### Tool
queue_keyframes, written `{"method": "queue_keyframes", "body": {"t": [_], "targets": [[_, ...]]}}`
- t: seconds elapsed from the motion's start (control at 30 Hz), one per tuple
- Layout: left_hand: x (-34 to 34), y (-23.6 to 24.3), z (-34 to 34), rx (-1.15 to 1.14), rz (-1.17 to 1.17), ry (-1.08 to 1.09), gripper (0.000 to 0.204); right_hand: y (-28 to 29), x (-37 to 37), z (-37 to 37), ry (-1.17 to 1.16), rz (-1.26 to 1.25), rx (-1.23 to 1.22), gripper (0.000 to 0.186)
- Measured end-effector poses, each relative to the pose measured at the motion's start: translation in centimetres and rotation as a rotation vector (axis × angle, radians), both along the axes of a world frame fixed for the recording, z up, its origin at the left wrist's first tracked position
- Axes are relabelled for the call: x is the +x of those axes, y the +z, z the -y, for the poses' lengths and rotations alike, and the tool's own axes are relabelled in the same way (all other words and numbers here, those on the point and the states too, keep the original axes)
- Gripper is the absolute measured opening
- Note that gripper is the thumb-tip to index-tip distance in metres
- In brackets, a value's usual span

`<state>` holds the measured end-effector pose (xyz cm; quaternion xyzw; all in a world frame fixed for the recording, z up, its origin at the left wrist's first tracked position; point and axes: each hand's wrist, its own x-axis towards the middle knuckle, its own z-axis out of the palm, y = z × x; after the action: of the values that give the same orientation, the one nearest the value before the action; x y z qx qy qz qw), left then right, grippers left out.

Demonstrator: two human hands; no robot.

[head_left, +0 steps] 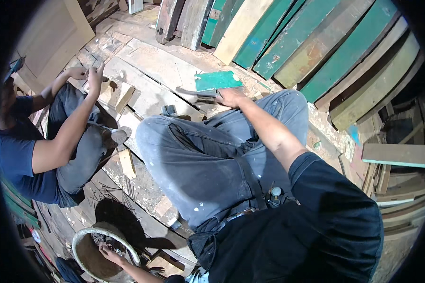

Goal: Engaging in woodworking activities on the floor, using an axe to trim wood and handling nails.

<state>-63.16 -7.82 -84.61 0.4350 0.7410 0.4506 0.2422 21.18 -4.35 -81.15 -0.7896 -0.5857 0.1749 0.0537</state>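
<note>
My right hand (pixel 231 97) is closed around one end of a dark, narrow tool (pixel 200 94) with a slightly curved tip. Its exact kind is not clear. The tool lies low over the boards beyond my folded legs. Touching or just behind that hand is a short green-painted piece of wood (pixel 217 80) with a rough end. At the lower left, my left hand (pixel 111 254) reaches into a round, dirty bucket (pixel 79 239). Its fingers are partly spread over small dark metal bits (pixel 101 238) that look like nails, and nothing is plainly held.
A co-worker (pixel 56 141) sits at the left, both hands raised together. Wood blocks (pixel 126 162) and loose nails (pixel 123 195) lie between us. Green and bare planks (pixel 311 49) lean along the far right. A large pale board (pixel 52 42) stands at the far left.
</note>
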Motion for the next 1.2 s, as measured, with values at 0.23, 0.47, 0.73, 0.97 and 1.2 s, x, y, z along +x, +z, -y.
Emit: {"method": "queue_keyframes", "body": {"t": [0.23, 0.47, 0.73, 0.97, 1.2], "targets": [[-0.4, -2.0, 0.2, 0.008, 0.118, 0.040, 0.026, -0.5, 0.6, 0.6, -0.068, 0.029, 0.003, 0.054], [1.3, -2.3, -0.1, 0.107, 0.063, -0.064, 0.049, -0.4, 0.4, 0.8, -0.127, -0.024, -0.059, 0.055], [-0.9, -2.5, -2.4, -0.242, -0.350, -0.267, 0.069, -2.7, 1.4, 0.2, -0.087, 0.023, -0.028, 0.053], [-4.9, -4.5, -1.2, -0.094, -0.558, -0.242, 0.067, -2.5, 0.0, -0.9, -0.062, -0.043, -0.030, 0.051], [-0.7, -4.5, 0.5, -0.099, -0.356, 0.157, 0.065, -3.0, 1.0, -0.3, -0.038, -0.013, -0.015, 0.052]]}}
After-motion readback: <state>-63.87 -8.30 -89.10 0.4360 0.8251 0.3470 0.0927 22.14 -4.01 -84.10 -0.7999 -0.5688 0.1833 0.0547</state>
